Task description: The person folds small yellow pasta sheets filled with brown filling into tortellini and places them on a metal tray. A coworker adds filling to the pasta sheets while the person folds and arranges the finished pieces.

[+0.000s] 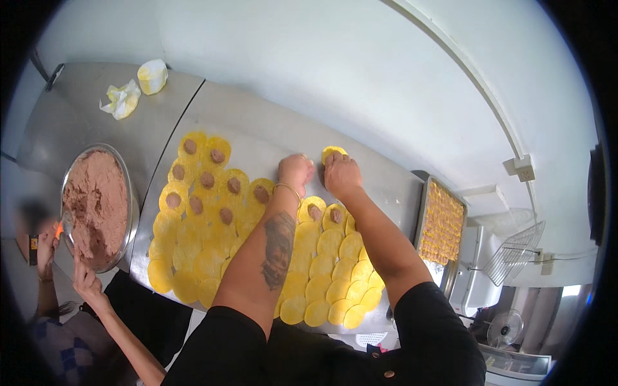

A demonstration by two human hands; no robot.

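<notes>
My left hand (296, 172) is curled closed over the steel table just beyond the rows of wrappers, and its fingertips are hidden. Beside it, my right hand (342, 175) has its fingers bent down on the edge of a round yellow wrapper (333, 152) near the back of the table. Overlapping yellow wrappers (322, 266) lie in rows below both forearms. Several at the left bear lumps of pinkish-brown filling (207, 179). Two more filled ones, including a lump of filling (335, 215), lie between my arms. My left forearm covers part of the rows.
At the left, a co-worker's hands (87, 283) are at a large metal bowl (134, 212) of filling, with an orange-handled tool (59, 229). A tray of small folded pieces (441, 222) stands at the right. A white roll (152, 77) and crumpled paper (121, 100) lie at the back left.
</notes>
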